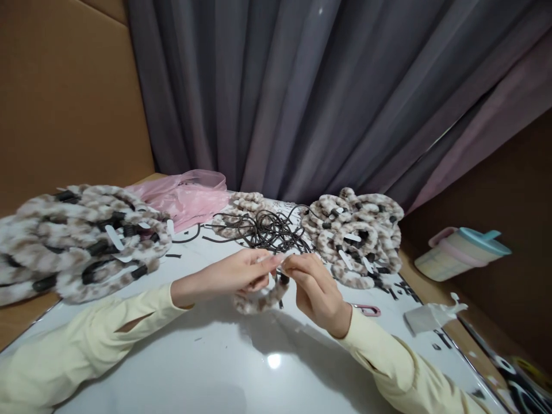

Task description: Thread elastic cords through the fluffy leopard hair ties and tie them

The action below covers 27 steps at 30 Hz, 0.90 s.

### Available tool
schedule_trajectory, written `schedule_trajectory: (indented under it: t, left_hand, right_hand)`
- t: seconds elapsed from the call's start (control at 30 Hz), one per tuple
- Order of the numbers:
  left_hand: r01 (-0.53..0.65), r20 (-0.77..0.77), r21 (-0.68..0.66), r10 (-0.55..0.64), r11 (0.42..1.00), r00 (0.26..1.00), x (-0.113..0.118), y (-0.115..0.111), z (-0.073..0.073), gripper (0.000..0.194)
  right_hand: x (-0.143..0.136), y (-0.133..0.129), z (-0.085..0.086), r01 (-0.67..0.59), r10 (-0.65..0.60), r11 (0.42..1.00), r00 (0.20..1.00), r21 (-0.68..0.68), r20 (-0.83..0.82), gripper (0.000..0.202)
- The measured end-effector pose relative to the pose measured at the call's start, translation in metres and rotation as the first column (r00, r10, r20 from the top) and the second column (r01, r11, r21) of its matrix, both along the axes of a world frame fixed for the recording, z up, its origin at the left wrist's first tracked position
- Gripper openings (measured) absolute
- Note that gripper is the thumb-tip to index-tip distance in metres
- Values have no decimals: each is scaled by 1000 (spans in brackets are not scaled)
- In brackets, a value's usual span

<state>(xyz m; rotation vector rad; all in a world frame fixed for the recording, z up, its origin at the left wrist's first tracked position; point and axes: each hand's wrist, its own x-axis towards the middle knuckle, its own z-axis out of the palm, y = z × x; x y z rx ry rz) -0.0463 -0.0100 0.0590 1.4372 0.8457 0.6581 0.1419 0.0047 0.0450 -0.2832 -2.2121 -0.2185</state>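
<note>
A small fluffy brown-and-white ring (259, 302) hangs below my two hands, just over the white tabletop (207, 368). My left hand (254, 272) is closed in a pinch at its upper edge, thumb pointing right. My right hand (311, 287) meets it from the other side, fingertips pinched together near a small whitish bit. The fingertips of both hands nearly touch, and what exactly lies between them is too small to make out. Right behind the hands lies a tangle of dark cords (276, 227).
Fluffy rings with white tags are heaped at left (86, 236) and right (356, 230). A pink plastic bag (185, 195) lies behind. On the right are a pink cutter (368, 310), a white bottle (431, 316), a lidded cup (457, 256) and scissors (504, 365).
</note>
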Motion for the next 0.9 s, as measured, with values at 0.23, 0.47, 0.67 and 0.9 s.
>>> schedule_trajectory:
  t: [0.23, 0.47, 0.67, 0.9]
  left_hand:
    - [-93, -52, 114, 100, 989, 994, 5, -3, -1, 44]
    - [-154, 12, 123, 154, 980, 988, 7, -10, 9, 41]
    - [-125, -56, 173, 136, 977, 989, 7, -7, 0, 41]
    - [-25, -220, 502, 156, 865, 963, 0, -2, -1, 27]
  right_hand:
    - [-2, -2, 3, -23, 25, 999, 999, 43, -34, 20]
    - [2, -4, 2, -99, 51, 913, 990, 397, 130, 25]
    - [6, -2, 5, -125, 89, 951, 986, 282, 138, 23]
    - [-2, -7, 4, 32, -91, 944, 982, -329, -166, 21]
